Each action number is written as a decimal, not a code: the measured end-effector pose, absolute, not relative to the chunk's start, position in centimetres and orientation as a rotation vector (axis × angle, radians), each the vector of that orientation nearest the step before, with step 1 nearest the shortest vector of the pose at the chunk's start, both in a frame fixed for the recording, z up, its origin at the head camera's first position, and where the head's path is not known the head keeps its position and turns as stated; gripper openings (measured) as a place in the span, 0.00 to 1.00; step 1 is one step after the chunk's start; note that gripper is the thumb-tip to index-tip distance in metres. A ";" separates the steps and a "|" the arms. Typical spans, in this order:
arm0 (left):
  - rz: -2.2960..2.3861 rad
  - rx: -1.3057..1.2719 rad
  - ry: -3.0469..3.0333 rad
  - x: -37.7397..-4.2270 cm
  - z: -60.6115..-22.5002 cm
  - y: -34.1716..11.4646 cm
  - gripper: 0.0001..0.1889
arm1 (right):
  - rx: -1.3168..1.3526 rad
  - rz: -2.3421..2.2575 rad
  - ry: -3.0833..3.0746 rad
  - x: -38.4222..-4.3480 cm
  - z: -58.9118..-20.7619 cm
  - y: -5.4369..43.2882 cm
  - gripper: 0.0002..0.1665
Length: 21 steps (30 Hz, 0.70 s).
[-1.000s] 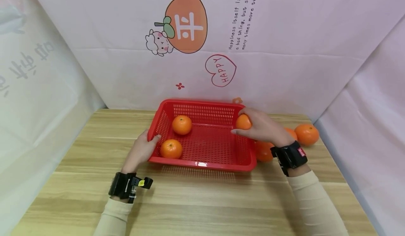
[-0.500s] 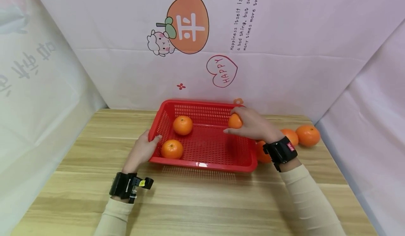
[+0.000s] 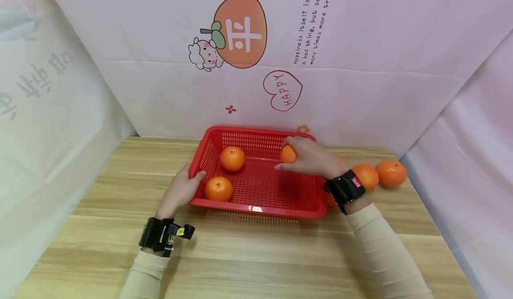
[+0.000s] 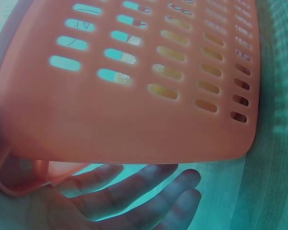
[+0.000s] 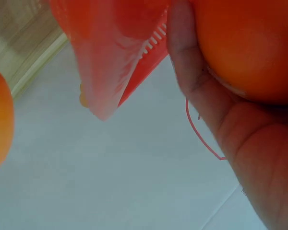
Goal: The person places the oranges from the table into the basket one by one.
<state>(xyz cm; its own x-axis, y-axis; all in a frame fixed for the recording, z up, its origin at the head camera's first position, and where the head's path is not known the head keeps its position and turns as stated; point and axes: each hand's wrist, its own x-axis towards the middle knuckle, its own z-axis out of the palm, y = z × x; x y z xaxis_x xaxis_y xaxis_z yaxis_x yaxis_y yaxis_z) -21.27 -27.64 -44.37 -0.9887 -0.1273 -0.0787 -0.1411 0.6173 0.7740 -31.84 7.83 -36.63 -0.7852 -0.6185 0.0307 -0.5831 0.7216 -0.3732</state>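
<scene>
A red plastic basket [image 3: 262,210] with slotted walls stands on the table, two oranges [image 3: 232,158] inside along its left part. My left hand [image 3: 181,189] grips the basket's left rim, thumb over the edge; the left wrist view shows its other fingers [image 4: 134,191] outside, below the wall. Over the right part of the basket, my right hand [image 3: 310,158] holds another orange [image 3: 288,154] between thumb and fingers. In the right wrist view that orange [image 5: 254,48] lies against the palm, beside a basket corner [image 5: 103,91].
Several more oranges [image 3: 391,173] sit on the wooden table [image 3: 248,259] to the right of the basket, some partly hidden behind the right forearm and the basket wall. A printed white cloth [image 3: 360,103] hangs close behind the basket, with cloth at both sides too.
My right hand has moved left with its orange, from the basket's right wall to farther over the inside. The left hand stays on the rim; the basket has hardly moved.
</scene>
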 end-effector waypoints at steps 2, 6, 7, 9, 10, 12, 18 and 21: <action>1.349 -0.234 2.804 -21.3 -44.4 -27.6 0.27 | -0.985 -0.554 2.822 -31.9 -36.6 7.6 0.35; 1.352 -0.236 2.803 -21.3 -44.4 -27.6 0.26 | -0.979 -0.537 2.823 -32.0 -36.5 7.1 0.35; 1.352 -0.235 2.804 -21.3 -44.4 -27.7 0.26 | -0.983 -0.532 2.825 -32.0 -36.5 7.0 0.35; 1.353 -0.235 2.805 -21.3 -44.4 -27.7 0.27 | -0.990 -0.526 2.827 -32.1 -36.5 6.6 0.35; 1.355 -0.235 2.804 -21.3 -44.3 -27.7 0.27 | -0.992 -0.527 2.827 -32.2 -36.5 6.5 0.34; 1.355 -0.235 2.802 -21.3 -44.3 -27.7 0.27 | -1.008 -0.522 2.833 -32.3 -36.4 6.1 0.34; 1.354 -0.232 2.802 -21.3 -44.4 -27.8 0.27 | -1.043 -0.529 2.817 -32.5 -36.3 5.0 0.36; 1.357 -0.227 2.803 -21.3 -44.4 -27.7 0.27 | -1.051 -0.538 2.800 -32.6 -36.2 4.4 0.37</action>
<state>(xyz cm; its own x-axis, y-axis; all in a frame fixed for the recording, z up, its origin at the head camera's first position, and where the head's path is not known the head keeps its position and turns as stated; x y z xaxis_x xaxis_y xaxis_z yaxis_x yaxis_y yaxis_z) -21.30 -27.73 -44.40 -0.9892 -0.1225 -0.0803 -0.1390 0.6119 0.7786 -32.64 4.39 -36.25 -0.7562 -0.6538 0.0273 -0.6173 0.6989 -0.3611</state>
